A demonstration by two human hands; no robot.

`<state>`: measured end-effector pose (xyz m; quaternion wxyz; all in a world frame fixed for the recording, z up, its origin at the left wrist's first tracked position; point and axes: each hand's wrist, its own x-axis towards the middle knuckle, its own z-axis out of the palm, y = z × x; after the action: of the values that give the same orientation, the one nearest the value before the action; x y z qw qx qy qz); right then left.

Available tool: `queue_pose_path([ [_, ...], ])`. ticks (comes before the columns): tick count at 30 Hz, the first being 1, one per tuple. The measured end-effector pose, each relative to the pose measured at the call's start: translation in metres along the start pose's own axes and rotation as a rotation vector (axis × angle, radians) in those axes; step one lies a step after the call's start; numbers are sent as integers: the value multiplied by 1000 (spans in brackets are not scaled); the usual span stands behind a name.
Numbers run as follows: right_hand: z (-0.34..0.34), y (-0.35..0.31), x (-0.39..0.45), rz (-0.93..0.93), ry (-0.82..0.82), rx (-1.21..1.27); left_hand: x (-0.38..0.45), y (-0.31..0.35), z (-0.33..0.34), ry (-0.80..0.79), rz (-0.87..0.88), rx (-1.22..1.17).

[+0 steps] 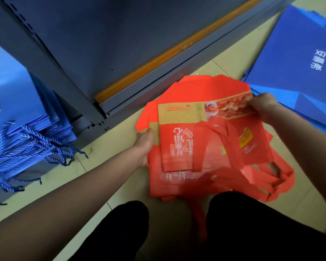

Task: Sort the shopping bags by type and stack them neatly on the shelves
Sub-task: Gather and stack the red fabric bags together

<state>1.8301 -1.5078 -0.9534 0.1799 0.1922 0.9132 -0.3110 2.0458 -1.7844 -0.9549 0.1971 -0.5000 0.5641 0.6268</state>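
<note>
On the tiled floor [102, 140] just in front of the grey shelf unit's base [120, 95], you are gathering a fanned pile of red non-woven shopping bags [201, 140]. Your left hand [145, 146] is lying against the pile's left edge, thumb on top of the tan band and the other fingers hidden beneath, so whether they are curling under the bags cannot be told. Your right hand [265, 106] is pinching the far right corner of the uppermost bag, right at the printed photo strip.

You are holding the pile only by two edges, and the bags are sitting skewed to one another, so lifting now is likely to let the middle ones slide out. The loose red strap handles [267, 181] are trailing toward your knees [243, 213] and could be snagging there or folding under the stack as you are moving it.

Blue paper bags with twisted cord handles [17, 129] are lying stacked on the low shelf at the left, and more flat blue bags [297, 53] are spreading over the floor at the right, touching the red pile's far edge; dragging the red ones could be pulling a blue one along and mixing the types.
</note>
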Motion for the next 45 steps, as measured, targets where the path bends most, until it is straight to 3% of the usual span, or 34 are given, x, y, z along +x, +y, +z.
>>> queue_pose_path([
  [3,-26,-25,-3,-47,-9,-123,2,-1,-3,-39,-16,15],
  [5,-29,-38,-44,-27,-188,-251,7,-1,-2,-38,-35,-38],
  [8,-4,-20,-79,19,-436,-251,11,-2,1,-20,-31,-82],
  [13,23,10,-91,-69,-132,-211,9,-5,1,-13,-31,-57],
  [16,21,-12,-93,-303,7,-192,4,-3,-1,-27,-35,-102],
  [18,22,-25,-90,-341,-78,-233,3,-3,-1,-28,-33,-153],
  [21,36,-24,-86,-272,-329,-373,1,-8,-6,-4,-43,-162],
  [25,55,-17,-100,-258,-411,-299,13,-28,-18,78,-120,-152],
  [29,40,-28,-104,-410,-334,-258,6,-24,-15,91,-102,-195],
  [32,7,-65,-90,-591,-173,-323,-11,-11,6,15,-69,-206],
  [34,-6,-85,-72,-645,-158,-344,-17,-5,21,-16,-44,-162],
  [37,-5,-77,-42,-533,-307,-453,-19,2,25,-6,23,-110],
  [40,3,-42,-24,-361,-399,-614,-19,9,24,-3,-34,-142],
  [45,11,-20,-11,-312,-331,-603,-14,20,33,-1,-86,-173],
])
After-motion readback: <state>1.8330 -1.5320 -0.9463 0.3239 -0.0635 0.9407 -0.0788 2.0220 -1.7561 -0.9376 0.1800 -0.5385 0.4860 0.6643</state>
